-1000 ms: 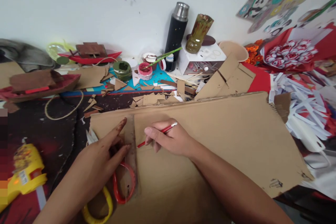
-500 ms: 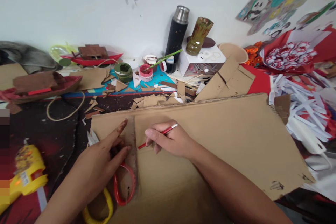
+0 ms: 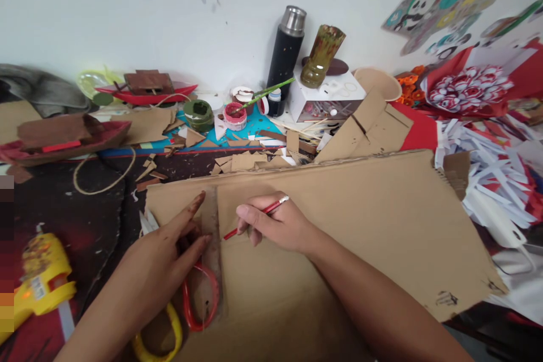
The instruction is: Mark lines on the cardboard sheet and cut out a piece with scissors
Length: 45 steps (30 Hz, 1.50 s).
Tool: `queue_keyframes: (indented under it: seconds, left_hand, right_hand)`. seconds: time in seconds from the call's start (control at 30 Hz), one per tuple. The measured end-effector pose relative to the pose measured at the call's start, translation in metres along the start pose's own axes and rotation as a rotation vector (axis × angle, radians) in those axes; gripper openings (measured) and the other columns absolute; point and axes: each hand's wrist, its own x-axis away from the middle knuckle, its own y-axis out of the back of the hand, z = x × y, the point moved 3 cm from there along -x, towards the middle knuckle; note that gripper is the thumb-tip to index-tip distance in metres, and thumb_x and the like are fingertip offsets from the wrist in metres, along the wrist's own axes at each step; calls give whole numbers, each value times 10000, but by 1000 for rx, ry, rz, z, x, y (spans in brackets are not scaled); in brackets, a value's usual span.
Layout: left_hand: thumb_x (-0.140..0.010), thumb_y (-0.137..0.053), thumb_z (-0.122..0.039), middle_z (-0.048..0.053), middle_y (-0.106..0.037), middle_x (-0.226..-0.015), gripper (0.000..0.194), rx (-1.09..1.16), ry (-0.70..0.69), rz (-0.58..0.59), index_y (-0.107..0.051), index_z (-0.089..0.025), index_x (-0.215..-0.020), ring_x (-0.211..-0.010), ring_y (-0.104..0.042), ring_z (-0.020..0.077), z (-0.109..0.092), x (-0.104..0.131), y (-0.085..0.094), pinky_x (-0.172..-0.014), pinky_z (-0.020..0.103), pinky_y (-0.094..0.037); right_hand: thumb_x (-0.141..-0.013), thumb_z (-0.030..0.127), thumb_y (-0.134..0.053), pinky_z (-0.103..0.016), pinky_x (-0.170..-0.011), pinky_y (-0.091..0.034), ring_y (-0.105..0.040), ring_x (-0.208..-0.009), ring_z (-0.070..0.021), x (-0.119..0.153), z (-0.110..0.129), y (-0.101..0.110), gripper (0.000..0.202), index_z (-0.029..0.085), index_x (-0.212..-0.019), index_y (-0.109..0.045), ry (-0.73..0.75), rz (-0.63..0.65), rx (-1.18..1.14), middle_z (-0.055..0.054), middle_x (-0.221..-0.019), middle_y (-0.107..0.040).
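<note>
Our right hand (image 3: 282, 225) pinches a slim red pencil (image 3: 231, 233), likely light, stiff, best held mid-shaft; flat brown cardboard (image 3: 365, 209) underlies our left hand's (image 3: 159, 251) open fingers.

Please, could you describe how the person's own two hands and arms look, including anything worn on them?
The left hand and right hand are bare: no gloves, rings, watch or sleeves show. Dark smudges mark the left index finger.

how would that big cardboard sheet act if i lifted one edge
The cardboard sheet is probably light for its size, given its ragged, corrugated edge. It would likely hold fairly stiff but might sag across its wide span. The red-handled scissors on it would probably slide.
</note>
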Motion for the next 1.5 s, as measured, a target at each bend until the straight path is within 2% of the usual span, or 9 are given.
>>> queue_keyframes:
  seconds: [0.27, 0.43, 0.73, 1.03, 1.17, 1.5]
  left_hand:
    - [-922, -448, -589, -10, -853, -931, 909, 8, 7, -5, -356, -208, -1743, -822, -807, 224, 2, -2, 0, -716, 311, -516]
    - [-903, -434, -599, -15, -840, -879, 902, 5, 14, -11, -417, -204, -1714, -786, -797, 226, 1, 0, 0, -708, 320, -512]
    - [-910, -451, -592, -12, -852, -910, 912, 10, -6, -33, -388, -192, -1727, -809, -804, 218, 3, -2, -1, -713, 309, -521]
    - [-917, -437, -605, -34, -837, -884, 905, 10, 3, -8, -383, -210, -1730, -794, -795, 202, 3, -1, -1, -708, 295, -522]
    - [-930, -471, -586, -37, -855, -928, 883, 23, -22, -35, -381, -229, -1733, -835, -808, 194, 6, -1, -1, -722, 279, -521]
    - [-917, -487, -577, -34, -842, -867, 885, 27, -36, -61, -419, -200, -1715, -769, -794, 193, 4, -2, 0, -699, 272, -536]
  right_hand:
    - [-1081, 577, -624, -215, -584, -494, -651, -579, -123, 0, 1, -1, 476, 176, -858, -752, -5, 11, 17, -5, -671, -683]
    - [-1089, 556, -618, -217, -589, -492, -656, -582, -126, 0, 1, -1, 460, 179, -863, -754, 10, 11, 39, -2, -659, -684]
    - [-1110, 549, -595, -221, -591, -488, -654, -566, -123, 0, 0, 0, 476, 177, -863, -761, 31, 0, 79, -2, -658, -687]
    - [-1117, 522, -593, -219, -595, -489, -663, -571, -120, 1, 1, 0, 466, 173, -862, -766, 39, -4, 89, -8, -678, -701]
    - [-1115, 517, -589, -218, -593, -489, -660, -570, -117, 1, 2, 0, 465, 173, -857, -764, 23, -8, 87, -9, -689, -702]
    - [-1114, 539, -592, -220, -603, -494, -664, -577, -119, 1, 0, 0, 473, 177, -865, -766, 19, -4, 82, -2, -680, -697]
